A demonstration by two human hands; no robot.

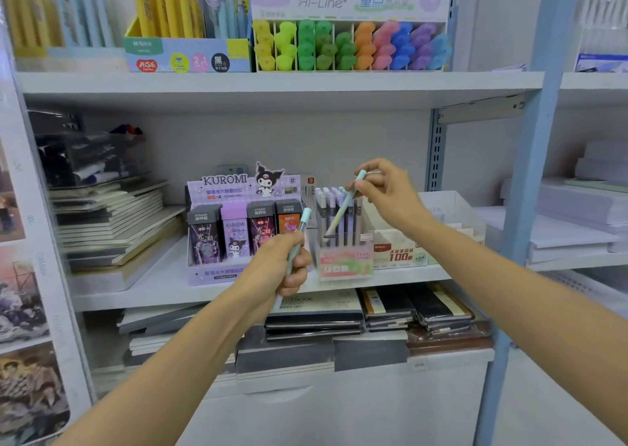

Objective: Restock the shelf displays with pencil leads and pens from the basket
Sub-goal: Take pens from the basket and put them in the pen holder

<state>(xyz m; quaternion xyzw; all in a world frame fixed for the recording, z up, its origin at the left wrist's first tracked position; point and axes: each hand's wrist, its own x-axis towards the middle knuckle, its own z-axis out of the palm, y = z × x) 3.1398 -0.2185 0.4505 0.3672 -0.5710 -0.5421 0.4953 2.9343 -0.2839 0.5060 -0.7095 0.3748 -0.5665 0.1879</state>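
Starting at the left of the middle shelf (163, 289), what is stocked so far? asks the first.

Past the stacked notebooks (112, 221), the Kuromi lead display (243, 231) looks well filled, its front row of cases standing upright side by side, the second replies. That part seems done, or close to it.

And the person's hands?

The left hand (283, 268) is closed in a fist round a mint pen (303, 221), held upright just in front of the Kuromi lead display, cap end up. That pen is waiting its turn and has not been placed.

Further right?

The pen display (343, 265) stands just beside the lead cases, with a row of pens already upright in it. The right hand (387, 194) pinches a second pen (341, 212) by its top end, between thumb and fingertips. The pen is tilted, its lower end down among the standing pens. Whether that end sits in a slot or only hovers there cannot be told.

So how far along is the job?

Midway through the pens, by the look of it: one going in, one queued in the other hand. At the far right a lead box (401, 253) marked 100 sits low beside the pen display, and how full it is cannot be seen. The basket is out of view, so what remains in it is unknown
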